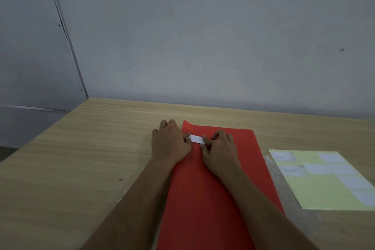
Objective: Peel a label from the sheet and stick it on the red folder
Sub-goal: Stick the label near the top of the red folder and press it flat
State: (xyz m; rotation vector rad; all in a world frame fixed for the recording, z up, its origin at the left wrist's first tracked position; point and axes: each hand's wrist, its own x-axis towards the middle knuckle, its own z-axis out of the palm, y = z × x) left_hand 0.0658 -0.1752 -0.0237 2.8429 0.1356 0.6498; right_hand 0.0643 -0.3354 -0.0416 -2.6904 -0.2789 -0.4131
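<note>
A red folder (205,189) lies flat on the wooden table, its long side running away from me. Near its far end a small white label (196,139) rests on the red surface. My left hand (170,142) has its fingertips on the label's left end, with the palm over the folder's left edge. My right hand (220,149) touches the label's right end with thumb and fingers. Off to the right lies the pale yellow label sheet (324,191) with several white labels on it, two of them bearing faint writing.
The wooden table (81,158) stretches wide to the left of the folder. A grey wall (203,46) stands right behind the table's far edge. A translucent paper strip (284,193) lies between the folder and the yellow sheet.
</note>
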